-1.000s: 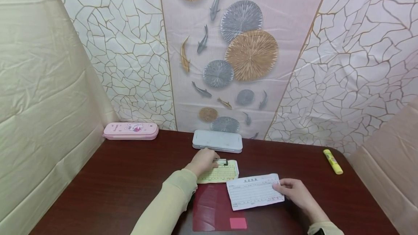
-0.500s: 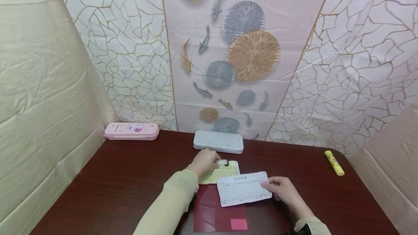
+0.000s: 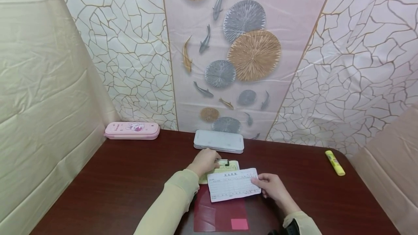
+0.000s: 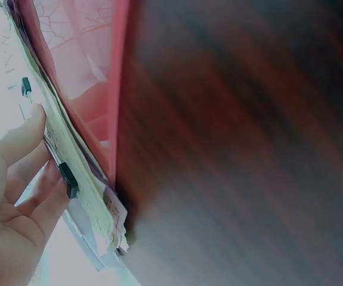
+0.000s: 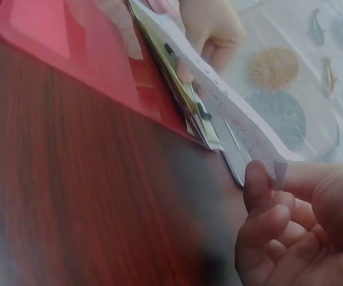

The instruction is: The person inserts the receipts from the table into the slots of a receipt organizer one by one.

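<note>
A red translucent clipboard (image 3: 222,211) lies on the table, with yellow printed slips (image 3: 233,165) at its far end. There my left hand (image 3: 203,161) grips the metal clip (image 3: 224,161); in the left wrist view, thumb and fingers close around the clip, whose black ends (image 4: 68,179) stick out. My right hand (image 3: 275,190) pinches the right edge of a white printed form (image 3: 230,186) between thumb and fingers. That form hovers tilted over the clipboard and hides part of the yellow slips. In the right wrist view the form (image 5: 237,113) stands just above the slips, near the clip.
Behind the clipboard, a pale blue-grey tin case (image 3: 218,140) stands close to the left hand. A pink pencil case (image 3: 132,131) is at the back left, and a yellow glue stick (image 3: 335,163) lies at the far right. Patterned cloth (image 3: 222,64) hangs behind the table.
My right hand has carried the white form leftward and slightly away from me, so it now covers more of the yellow slips. The left hand has stayed at the clip.
</note>
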The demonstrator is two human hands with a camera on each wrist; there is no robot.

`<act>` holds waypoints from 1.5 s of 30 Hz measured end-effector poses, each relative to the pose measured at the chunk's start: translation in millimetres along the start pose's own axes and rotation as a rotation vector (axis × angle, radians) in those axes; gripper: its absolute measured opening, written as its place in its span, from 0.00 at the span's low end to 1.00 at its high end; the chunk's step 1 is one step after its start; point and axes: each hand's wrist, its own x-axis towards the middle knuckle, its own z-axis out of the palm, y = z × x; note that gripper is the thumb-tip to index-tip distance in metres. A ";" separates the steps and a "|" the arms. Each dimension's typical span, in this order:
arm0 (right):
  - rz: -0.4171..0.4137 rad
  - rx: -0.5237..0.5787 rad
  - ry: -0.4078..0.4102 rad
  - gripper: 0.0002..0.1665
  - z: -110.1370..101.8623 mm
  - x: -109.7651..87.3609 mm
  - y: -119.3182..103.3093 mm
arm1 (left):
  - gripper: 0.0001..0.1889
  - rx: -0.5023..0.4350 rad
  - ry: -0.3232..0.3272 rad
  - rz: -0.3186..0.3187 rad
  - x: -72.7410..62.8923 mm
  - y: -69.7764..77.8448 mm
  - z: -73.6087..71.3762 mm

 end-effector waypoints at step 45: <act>0.050 -0.131 0.095 0.22 65.0 15.1 -23.0 | 0.14 0.032 0.014 0.021 1.2 -0.9 2.9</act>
